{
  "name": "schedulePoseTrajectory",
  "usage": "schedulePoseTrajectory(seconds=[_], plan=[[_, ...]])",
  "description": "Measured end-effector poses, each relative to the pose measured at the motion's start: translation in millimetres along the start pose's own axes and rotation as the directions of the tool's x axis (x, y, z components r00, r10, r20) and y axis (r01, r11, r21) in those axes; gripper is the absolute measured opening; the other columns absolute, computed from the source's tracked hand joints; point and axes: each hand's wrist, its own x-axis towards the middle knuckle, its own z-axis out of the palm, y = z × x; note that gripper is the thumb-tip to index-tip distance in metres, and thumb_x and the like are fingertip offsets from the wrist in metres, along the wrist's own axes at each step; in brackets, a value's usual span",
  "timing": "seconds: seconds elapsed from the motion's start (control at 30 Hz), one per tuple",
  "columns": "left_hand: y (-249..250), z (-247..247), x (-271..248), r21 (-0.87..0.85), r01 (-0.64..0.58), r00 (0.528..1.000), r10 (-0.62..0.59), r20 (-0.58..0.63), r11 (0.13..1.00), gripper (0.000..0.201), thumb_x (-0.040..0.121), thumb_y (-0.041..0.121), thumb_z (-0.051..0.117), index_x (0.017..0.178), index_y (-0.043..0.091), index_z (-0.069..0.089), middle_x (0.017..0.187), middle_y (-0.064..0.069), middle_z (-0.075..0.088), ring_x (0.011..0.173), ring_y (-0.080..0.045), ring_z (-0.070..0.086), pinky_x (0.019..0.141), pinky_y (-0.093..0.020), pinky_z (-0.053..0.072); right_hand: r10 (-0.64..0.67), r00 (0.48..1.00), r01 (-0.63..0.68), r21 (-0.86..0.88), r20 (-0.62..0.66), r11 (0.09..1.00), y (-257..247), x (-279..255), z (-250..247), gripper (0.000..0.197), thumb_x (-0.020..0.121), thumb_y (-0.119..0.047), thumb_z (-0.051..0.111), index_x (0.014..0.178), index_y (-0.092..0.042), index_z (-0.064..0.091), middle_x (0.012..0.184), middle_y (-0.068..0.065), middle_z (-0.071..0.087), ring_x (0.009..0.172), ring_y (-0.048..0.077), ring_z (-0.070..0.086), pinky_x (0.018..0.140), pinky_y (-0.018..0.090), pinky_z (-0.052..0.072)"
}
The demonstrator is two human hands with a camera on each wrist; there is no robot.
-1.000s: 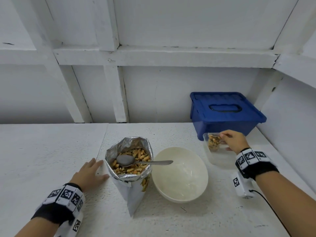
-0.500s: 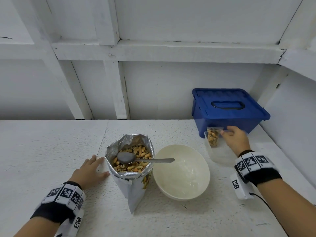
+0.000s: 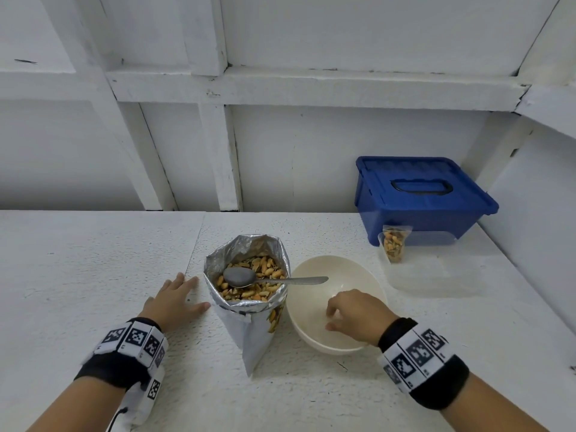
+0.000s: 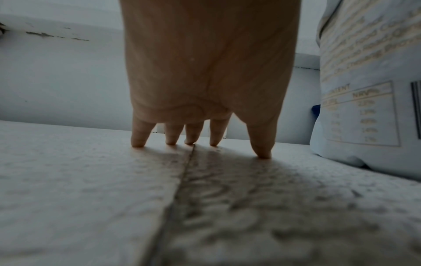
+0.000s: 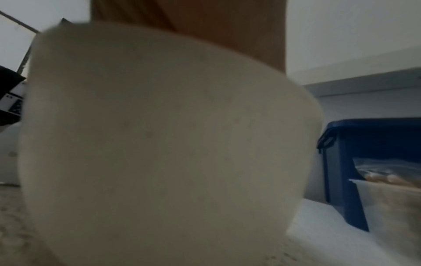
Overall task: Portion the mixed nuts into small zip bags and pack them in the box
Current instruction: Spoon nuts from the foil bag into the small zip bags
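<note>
Reaching into the bowl (image 3: 358, 269), right hand (image 3: 355, 316) has left the filled bag (image 3: 394, 244), now propped in the clear box (image 3: 436, 275). Fingers curl loosely, holding nothing visible. Left hand (image 3: 174, 300) stays spread flat beside the nut pouch (image 3: 249, 307). Judgement: next empty bag being fetched.

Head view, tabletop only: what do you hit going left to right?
left hand → foil nut bag with the spoon across its mouth → white bowl → small zip bag of nuts in the clear box
</note>
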Motion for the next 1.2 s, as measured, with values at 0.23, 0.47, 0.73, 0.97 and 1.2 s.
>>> schedulePoseTrajectory(seconds=[0.23, 0.47, 0.73, 0.97, 1.2], plan=[[15, -7, -11, 0.059, 0.049, 0.999, -0.049, 0.001, 0.997, 0.077, 0.084, 0.060, 0.049, 0.147, 0.033, 0.013, 0.157, 0.000, 0.004, 0.143, -0.024, 0.008, 0.112, -0.053, 0.020, 0.012, 0.988, 0.023, 0.225, -0.153, 0.974, 9, 3, -2, 0.015, 0.090, -0.020, 0.055, 0.094, -0.011, 0.066, 0.101, 0.003, 0.066, 0.091, 0.016, 0.060, 0.078, 0.022, 0.045], [23, -18, -22, 0.031, 0.051, 0.998, -0.052, 0.019, 0.998, 0.068, 0.087, 0.056, 0.048, 0.145, 0.032, 0.022, 0.156, -0.002, 0.013, 0.141, -0.024, 0.016, 0.111, -0.050, 0.022, 0.217, 0.879, 0.036, 0.512, -0.425, 0.858, 18, -7, -26, 0.011, 0.091, -0.015, 0.053, 0.080, -0.018, 0.055, 0.083, 0.001, 0.065, 0.080, 0.015, 0.064, 0.069, 0.024, 0.050], [79, -72, -63, -0.300, -0.266, 0.743, -0.003, -0.670, 0.916, 0.035, 0.093, 0.017, 0.051, 0.125, 0.006, 0.052, 0.117, -0.012, 0.061, 0.108, -0.026, 0.056, 0.090, -0.034, 0.040, -0.038, 0.580, 0.546, 0.354, -0.814, 0.759, -31, -35, -77, 0.006, 0.090, -0.012, 0.058, 0.091, -0.017, 0.061, 0.080, -0.004, 0.068, 0.071, 0.001, 0.066, 0.066, 0.014, 0.052], [155, -127, -111, -0.356, -0.615, 0.716, 0.310, -0.626, 0.703, 0.072, 0.071, 0.066, 0.051, 0.131, 0.026, 0.046, 0.120, 0.020, 0.052, 0.111, 0.007, 0.045, 0.091, -0.011, 0.034, -0.299, 0.402, 0.698, 0.078, -0.866, 0.712, -70, -31, -77, 0.014, 0.087, -0.011, 0.060, 0.097, -0.009, 0.069, 0.086, -0.001, 0.071, 0.075, 0.007, 0.064, 0.069, 0.022, 0.053], [185, -125, -128, -0.522, -0.656, 0.744, 0.351, -0.568, 0.546, 0.063, 0.063, 0.063, 0.057, 0.120, 0.042, 0.041, 0.117, 0.022, 0.057, 0.111, 0.009, 0.050, 0.097, -0.017, 0.038, -0.401, 0.345, 0.727, -0.029, -0.849, 0.686, -78, -30, -68, 0.021, 0.088, -0.017, 0.052, 0.095, -0.006, 0.069, 0.080, 0.004, 0.069, 0.074, 0.009, 0.059, 0.068, 0.018, 0.047]])
